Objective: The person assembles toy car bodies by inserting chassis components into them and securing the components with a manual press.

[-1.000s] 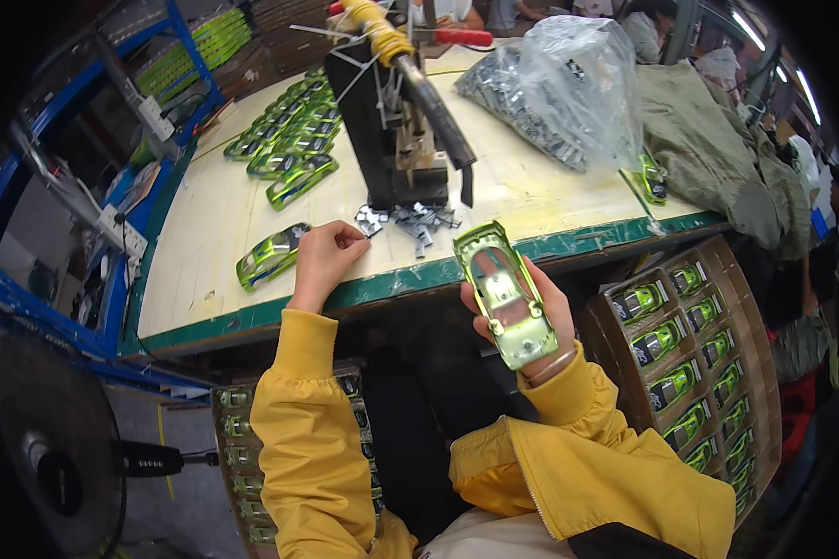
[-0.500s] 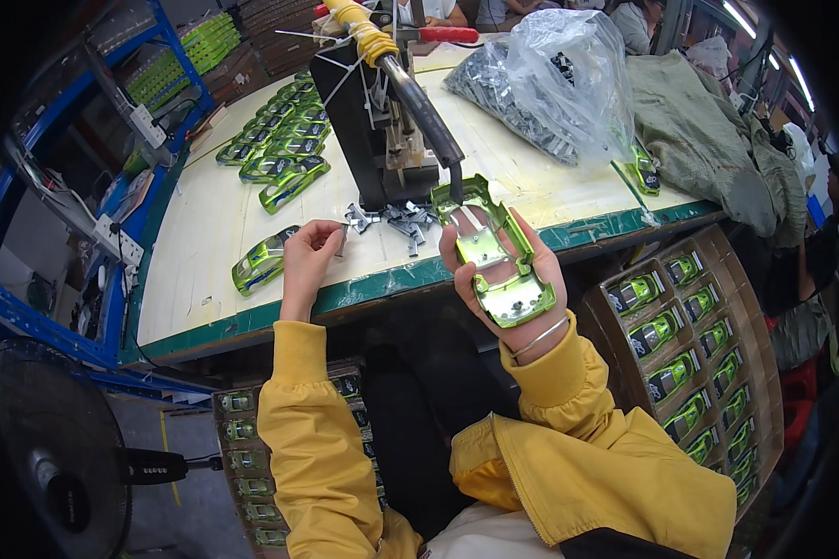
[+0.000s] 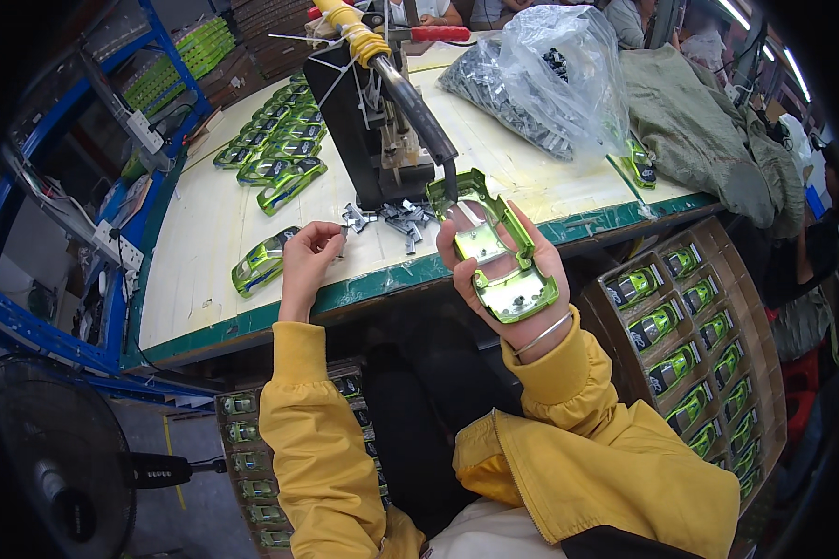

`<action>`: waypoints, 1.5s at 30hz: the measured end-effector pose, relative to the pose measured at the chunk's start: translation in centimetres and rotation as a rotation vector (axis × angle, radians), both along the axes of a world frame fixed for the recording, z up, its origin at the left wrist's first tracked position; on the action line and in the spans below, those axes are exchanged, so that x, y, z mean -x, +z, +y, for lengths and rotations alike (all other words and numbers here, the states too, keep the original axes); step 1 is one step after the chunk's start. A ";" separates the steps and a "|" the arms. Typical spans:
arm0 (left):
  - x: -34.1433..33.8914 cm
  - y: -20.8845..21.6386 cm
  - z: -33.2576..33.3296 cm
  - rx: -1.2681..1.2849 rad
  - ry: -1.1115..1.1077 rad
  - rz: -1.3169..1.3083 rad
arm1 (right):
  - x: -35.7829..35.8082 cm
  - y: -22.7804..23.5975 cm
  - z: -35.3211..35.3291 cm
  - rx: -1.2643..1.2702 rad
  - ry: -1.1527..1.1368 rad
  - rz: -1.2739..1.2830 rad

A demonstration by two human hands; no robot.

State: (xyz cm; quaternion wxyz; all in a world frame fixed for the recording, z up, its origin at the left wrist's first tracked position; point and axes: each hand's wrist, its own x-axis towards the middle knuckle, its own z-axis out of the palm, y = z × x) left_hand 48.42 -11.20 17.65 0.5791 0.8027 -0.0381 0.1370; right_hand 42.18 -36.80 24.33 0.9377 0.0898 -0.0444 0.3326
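Observation:
My right hand holds a shiny green toy car body shell with its hollow inside facing up, fingers and thumb round its sides. The shell's far end is beneath the tip of a black nozzle; I cannot tell whether they touch. Over the table's front edge, my left hand is closed in a pinch on a small grey piece, mostly hidden by the fingers. Beside it lies another green car shell, right side up. Loose grey pieces are heaped just beyond my hands, at the foot of the machine.
Rows of green car shells stand at the table's far left. A clear bag of grey pieces lies at the back right, near a grey-green sack. Boxes of shells stand right and below left; a fan is at left.
The whole view has shifted very slightly. Both hands keep nearly the same place, and the shell stays under the nozzle in my right hand.

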 end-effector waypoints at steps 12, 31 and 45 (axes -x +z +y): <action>0.2 0.2 -0.1 -0.020 -0.010 0.038 | 0.0 -0.1 -0.2 -0.013 0.004 0.004; 0.0 0.1 0.3 -0.055 -0.023 0.046 | -0.2 0.1 -0.7 -0.014 0.016 0.018; 0.1 0.1 0.3 -0.057 -0.022 0.049 | -0.2 0.1 -0.8 -0.001 0.009 0.001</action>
